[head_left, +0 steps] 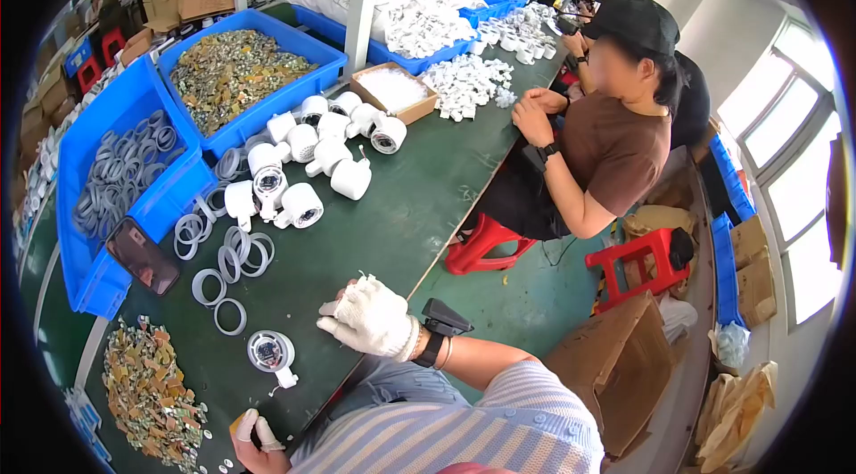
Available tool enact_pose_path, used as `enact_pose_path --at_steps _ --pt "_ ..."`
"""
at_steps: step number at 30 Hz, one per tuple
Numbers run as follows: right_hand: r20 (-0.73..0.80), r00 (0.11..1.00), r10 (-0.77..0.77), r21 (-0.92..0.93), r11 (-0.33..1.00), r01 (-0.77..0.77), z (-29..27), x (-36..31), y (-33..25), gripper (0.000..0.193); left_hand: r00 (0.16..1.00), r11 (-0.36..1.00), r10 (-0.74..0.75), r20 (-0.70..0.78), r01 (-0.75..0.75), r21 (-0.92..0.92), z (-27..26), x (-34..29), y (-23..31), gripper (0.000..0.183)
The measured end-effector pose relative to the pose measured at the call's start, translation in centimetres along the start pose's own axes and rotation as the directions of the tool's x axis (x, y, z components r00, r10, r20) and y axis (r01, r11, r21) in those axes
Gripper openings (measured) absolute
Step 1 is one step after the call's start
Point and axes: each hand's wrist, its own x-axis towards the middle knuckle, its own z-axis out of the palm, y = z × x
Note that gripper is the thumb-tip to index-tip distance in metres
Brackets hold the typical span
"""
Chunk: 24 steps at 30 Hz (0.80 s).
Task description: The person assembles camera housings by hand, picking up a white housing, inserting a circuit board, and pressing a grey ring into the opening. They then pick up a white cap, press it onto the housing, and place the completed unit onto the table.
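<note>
A round white housing (270, 352) with a short arm lies on the green table, its open face up and dark parts showing inside. My right hand (370, 321), in a white knit glove, hovers over the table edge to the right of it, fingers partly stretched and apart, with nothing seen in them. Low in the view is my left hand (255, 444), white covers on some fingers. Its fingers are curled in; what they hold, if anything, is too small to make out. Left of it spreads a heap of small circuit boards (153, 394).
Grey rings (230, 317) and several white housings (301, 206) lie farther up the table. A phone (143, 255) leans on a blue bin (78, 273) of rings. Another blue bin (332, 73) holds small boards. A co-worker (615, 117) sits at right, near red stools (635, 267).
</note>
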Motion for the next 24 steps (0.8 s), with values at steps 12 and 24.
enact_pose_path --at_steps 12,24 --pt "0.034 0.999 -0.036 0.074 0.997 0.033 -0.1 0.6 -1.0 0.023 0.998 0.998 0.023 -0.054 -0.021 0.051 -0.5 0.0 2.0 0.025" --pt "0.037 0.984 -0.173 0.219 0.962 0.161 -0.2 -0.1 -8.1 0.029 0.851 0.633 -0.523 -0.037 0.359 -0.686 -3.5 2.1 4.7 0.023"
